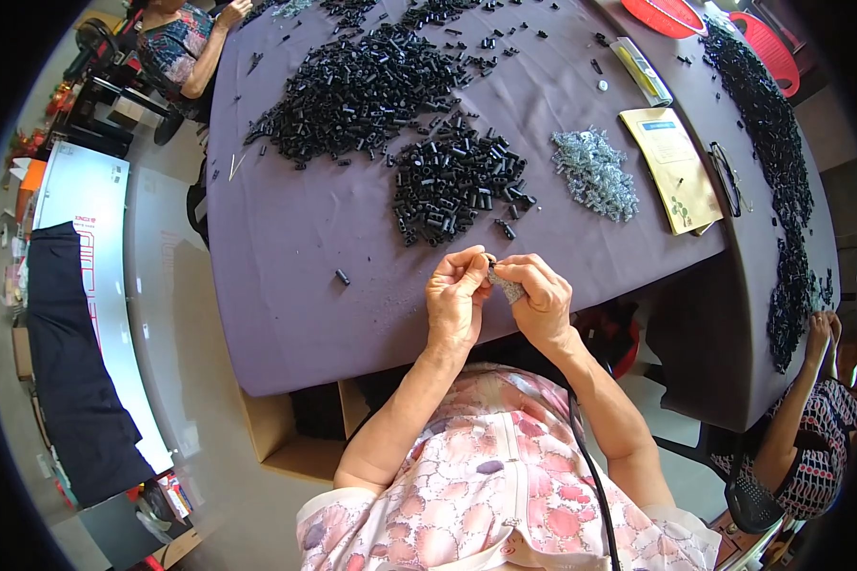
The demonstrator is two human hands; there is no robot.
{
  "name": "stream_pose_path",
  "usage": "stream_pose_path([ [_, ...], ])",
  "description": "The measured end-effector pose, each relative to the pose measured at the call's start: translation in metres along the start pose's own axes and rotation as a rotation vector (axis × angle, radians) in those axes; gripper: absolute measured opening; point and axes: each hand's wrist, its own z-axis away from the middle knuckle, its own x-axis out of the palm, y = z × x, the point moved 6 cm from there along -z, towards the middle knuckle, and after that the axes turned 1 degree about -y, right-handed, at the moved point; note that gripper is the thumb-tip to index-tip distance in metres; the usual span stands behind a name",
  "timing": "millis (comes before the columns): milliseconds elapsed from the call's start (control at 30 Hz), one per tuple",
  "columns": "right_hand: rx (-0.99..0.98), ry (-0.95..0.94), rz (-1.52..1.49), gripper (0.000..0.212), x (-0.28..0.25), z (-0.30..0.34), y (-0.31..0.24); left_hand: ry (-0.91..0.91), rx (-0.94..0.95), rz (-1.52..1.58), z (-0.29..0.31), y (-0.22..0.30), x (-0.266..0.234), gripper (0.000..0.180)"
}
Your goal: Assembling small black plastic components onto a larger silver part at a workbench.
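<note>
My left hand [455, 300] and my right hand [541, 300] meet over the near edge of the purple-covered table, fingertips pinched together. Between them sits a small black piece [491, 269], mostly hidden by the fingers. Under the right fingers shows a grey speckled bit [509, 288], too small to name. Just beyond my hands lies a heap of short black plastic tubes [457, 181]. A pile of small clear plastic pieces [595, 173] rests to its right. One loose black tube [343, 277] lies left of my hands.
Farther back spreads a larger heap of black tubes [362, 90]. On the right are a yellow booklet [671, 171], eyeglasses [727, 179], a small box [641, 71] and red baskets [665, 14]. One person [176, 48] sits far left, another [809, 438] at right.
</note>
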Motion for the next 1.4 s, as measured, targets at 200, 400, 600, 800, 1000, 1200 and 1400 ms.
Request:
stream_pose_path([
  [200, -0.113, -0.079, 0.060, 0.031, 0.001, 0.000, -0.004, -0.025, 0.029, -0.029, 0.000, 0.001, 0.001, 0.011],
  [400, -0.172, -0.149, 0.088, 0.035, 0.002, 0.000, -0.004, -0.030, 0.018, -0.108, 0.001, 0.002, 0.002, 0.010],
  [600, -0.018, -0.073, 0.051, 0.034, 0.004, 0.003, 0.006, -0.006, 0.065, -0.115, 0.002, 0.000, 0.001, 0.011],
  [800, 0.016, -0.034, 0.010, 0.033, 0.002, 0.001, 0.009, -0.021, 0.080, -0.049, 0.002, -0.001, 0.000, 0.014],
  [1000, 0.103, -0.050, -0.052, 0.034, 0.000, 0.002, 0.010, -0.045, 0.081, -0.062, 0.001, 0.001, 0.002, 0.014],
  [1200, 0.118, -0.019, -0.139, 0.029, 0.002, 0.005, 0.020, -0.067, 0.096, -0.112, 0.003, 0.000, 0.003, 0.015],
  [1400, 0.275, -0.030, -0.226, 0.026, 0.007, 0.010, 0.029, -0.069, 0.097, -0.101, 0.004, 0.000, 0.003, 0.013],
])
